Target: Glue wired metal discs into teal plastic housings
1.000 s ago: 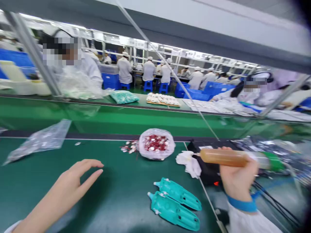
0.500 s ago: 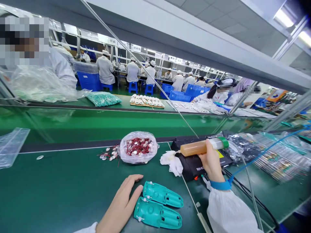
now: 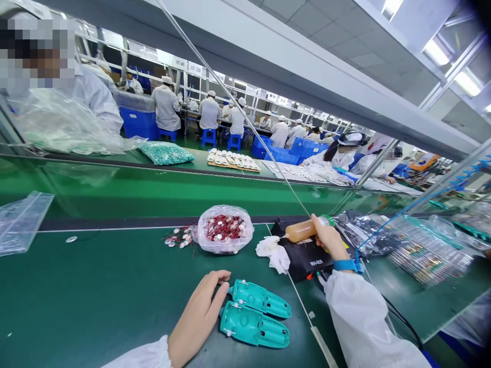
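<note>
My right hand (image 3: 329, 239) is wrapped round a dispensing syringe (image 3: 301, 231) of amber fluid with a green end, above a black box (image 3: 307, 258) marked RH-928. The syringe's tip points left, near a crumpled white tissue (image 3: 274, 253). My left hand (image 3: 203, 312) rests on the green bench with fingers stretched and slightly curved. Its fingertips are at the left ends of two teal plastic shells (image 3: 255, 324), which lie side by side, hollow side up; whether they touch, I cannot tell. White pieces sit on the shells' edges.
A plastic bag (image 3: 226, 250) of small discs with red wires stands behind the shells, several discs (image 3: 178, 237) spilled beside it. Clear bags (image 3: 425, 255) of parts lie right, with a blue coiled cord (image 3: 399, 212) above. Co-workers (image 3: 209, 112) sit beyond a green-walled ledge.
My right hand has moved with the syringe, which now sits lower against the black box. My left hand stays by the shells. The whole view has shifted slightly.
</note>
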Available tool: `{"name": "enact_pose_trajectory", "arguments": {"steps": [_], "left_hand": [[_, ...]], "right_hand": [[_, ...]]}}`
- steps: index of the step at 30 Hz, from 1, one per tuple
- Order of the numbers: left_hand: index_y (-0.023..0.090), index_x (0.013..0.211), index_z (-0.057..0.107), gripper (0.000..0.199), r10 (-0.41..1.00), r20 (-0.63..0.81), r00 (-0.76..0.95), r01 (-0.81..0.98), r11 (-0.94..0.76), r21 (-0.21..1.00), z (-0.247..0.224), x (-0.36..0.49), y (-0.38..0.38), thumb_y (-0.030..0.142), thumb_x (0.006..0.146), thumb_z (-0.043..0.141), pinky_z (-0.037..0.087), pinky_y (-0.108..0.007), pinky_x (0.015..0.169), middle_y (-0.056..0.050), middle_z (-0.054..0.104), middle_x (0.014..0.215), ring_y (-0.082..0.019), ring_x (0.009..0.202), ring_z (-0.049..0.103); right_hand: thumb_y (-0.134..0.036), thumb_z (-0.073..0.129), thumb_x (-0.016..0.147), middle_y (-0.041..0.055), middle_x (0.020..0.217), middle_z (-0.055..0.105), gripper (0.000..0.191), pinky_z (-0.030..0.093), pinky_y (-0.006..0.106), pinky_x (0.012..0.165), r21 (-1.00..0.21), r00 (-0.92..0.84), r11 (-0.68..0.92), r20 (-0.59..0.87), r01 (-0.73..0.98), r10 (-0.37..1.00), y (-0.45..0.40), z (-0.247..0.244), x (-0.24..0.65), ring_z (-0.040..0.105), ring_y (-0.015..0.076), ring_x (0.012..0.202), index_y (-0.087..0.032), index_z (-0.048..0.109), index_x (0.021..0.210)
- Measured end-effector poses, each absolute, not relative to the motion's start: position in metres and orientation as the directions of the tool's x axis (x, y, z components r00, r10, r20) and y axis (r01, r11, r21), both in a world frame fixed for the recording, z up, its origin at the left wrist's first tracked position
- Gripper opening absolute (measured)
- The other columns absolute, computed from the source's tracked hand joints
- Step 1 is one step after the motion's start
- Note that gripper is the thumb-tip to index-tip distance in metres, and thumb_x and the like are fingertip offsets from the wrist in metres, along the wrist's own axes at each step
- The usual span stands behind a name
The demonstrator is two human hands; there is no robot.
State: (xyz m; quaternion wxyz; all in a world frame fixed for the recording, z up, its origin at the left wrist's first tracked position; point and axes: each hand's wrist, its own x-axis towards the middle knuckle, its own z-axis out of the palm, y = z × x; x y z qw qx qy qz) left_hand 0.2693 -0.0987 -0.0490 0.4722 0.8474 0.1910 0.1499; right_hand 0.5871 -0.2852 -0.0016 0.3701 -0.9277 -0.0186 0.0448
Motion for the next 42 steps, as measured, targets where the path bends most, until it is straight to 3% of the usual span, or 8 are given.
{"name": "enact_pose_trajectory", "arguments": {"steps": [6, 12, 17, 21, 25, 32, 37, 42], "left_hand": [[0.023, 0.109, 0.055, 0.031, 0.463, 0.069, 0.884, 0.19, -0.489, 0.851, -0.05, 0.27, -0.1, 0.036, 0.092, 0.033, 0.044, -0.038, 0.095, -0.006, 0.062, 0.113, -0.021, 0.107, 0.057], [0.023, 0.106, 0.056, 0.027, 0.473, 0.146, 0.869, 0.173, -0.567, 0.806, -0.048, 0.271, -0.098, 0.034, 0.093, 0.035, 0.049, -0.033, 0.084, -0.005, 0.064, 0.102, -0.019, 0.096, 0.061], [0.019, 0.092, 0.06, 0.024, 0.354, 0.357, 0.864, 0.189, -0.886, 0.423, -0.019, 0.292, -0.078, 0.025, 0.093, 0.037, 0.048, -0.032, 0.08, -0.005, 0.065, 0.091, -0.019, 0.089, 0.059], [0.015, 0.094, 0.062, 0.022, 0.346, 0.291, 0.892, 0.282, -0.929, 0.241, 0.01, 0.326, -0.053, 0.016, 0.09, 0.041, 0.043, -0.037, 0.087, -0.01, 0.066, 0.097, -0.024, 0.097, 0.057], [0.01, 0.084, 0.064, 0.015, 0.41, 0.133, 0.902, 0.403, -0.912, 0.078, 0.021, 0.349, -0.038, 0.007, 0.084, 0.049, 0.046, -0.041, 0.078, -0.012, 0.067, 0.087, -0.026, 0.087, 0.062], [0.012, 0.096, 0.061, 0.014, 0.435, -0.029, 0.9, 0.431, -0.898, -0.09, 0.02, 0.35, -0.04, 0.02, 0.085, 0.059, 0.049, -0.037, 0.079, -0.006, 0.066, 0.096, -0.019, 0.089, 0.062], [0.01, 0.085, 0.065, 0.011, 0.46, -0.031, 0.888, 0.449, -0.878, -0.168, 0.021, 0.353, -0.053, 0.018, 0.085, 0.057, 0.048, -0.039, 0.078, -0.009, 0.067, 0.09, -0.022, 0.085, 0.064], [0.012, 0.073, 0.068, 0.018, 0.417, 0.027, 0.908, 0.417, -0.899, -0.137, 0.028, 0.351, -0.053, 0.012, 0.082, 0.053, 0.044, -0.035, 0.073, -0.016, 0.067, 0.092, -0.03, 0.091, 0.063]], "right_hand": [[-0.067, 0.036, 0.086, -0.0027, 0.036, 0.044, 0.064, 0.037, 0.031, 0.056, -0.624, 0.998, -0.778, 0.031, 0.068, 0.062, -0.291, 0.0, 0.574, 0.043, 0.0148, 0.039, -0.021, 0.049, 0.044], [-0.065, 0.032, 0.087, 0.0044, 0.037, 0.05, 0.064, 0.033, 0.032, 0.052, -0.693, 0.945, -0.643, 0.263, 0.326, 0.197, -0.296, -0.007, 0.547, 0.049, 0.0205, 0.042, -0.022, 0.048, 0.042], [-0.058, 0.029, 0.09, -0.0014, 0.039, 0.045, 0.056, 0.034, 0.028, 0.05, -0.669, 0.789, -0.429, 0.574, 0.607, 0.221, -0.285, -0.003, 0.515, 0.045, 0.0152, 0.041, -0.023, 0.041, 0.048], [-0.049, 0.035, 0.091, -0.0024, 0.041, 0.045, 0.05, 0.033, 0.025, 0.048, -0.571, 0.638, -0.294, 0.731, 0.767, 0.243, -0.283, 0.001, 0.498, 0.041, 0.0122, 0.04, -0.023, 0.04, 0.048], [-0.034, 0.038, 0.092, -0.0038, 0.042, 0.044, 0.044, 0.031, 0.024, 0.045, -0.513, 0.559, -0.224, 0.783, 0.829, 0.273, -0.285, -0.001, 0.495, 0.04, 0.01, 0.038, -0.022, 0.042, 0.05], [-0.027, 0.04, 0.091, -0.0044, 0.043, 0.044, 0.039, 0.032, 0.023, 0.045, -0.488, 0.522, -0.187, 0.806, 0.853, 0.278, -0.287, 0.0, 0.496, 0.042, 0.0097, 0.039, -0.021, 0.043, 0.053], [-0.027, 0.041, 0.091, -0.0041, 0.045, 0.045, 0.037, 0.031, 0.024, 0.045, -0.47, 0.5, -0.171, 0.814, 0.866, 0.294, -0.286, -0.001, 0.494, 0.041, 0.0098, 0.04, -0.021, 0.044, 0.055], [-0.026, 0.041, 0.09, -0.0036, 0.046, 0.045, 0.036, 0.031, 0.024, 0.045, -0.462, 0.484, -0.147, 0.816, 0.875, 0.315, -0.285, -0.001, 0.491, 0.042, 0.0102, 0.04, -0.021, 0.045, 0.054]]}}
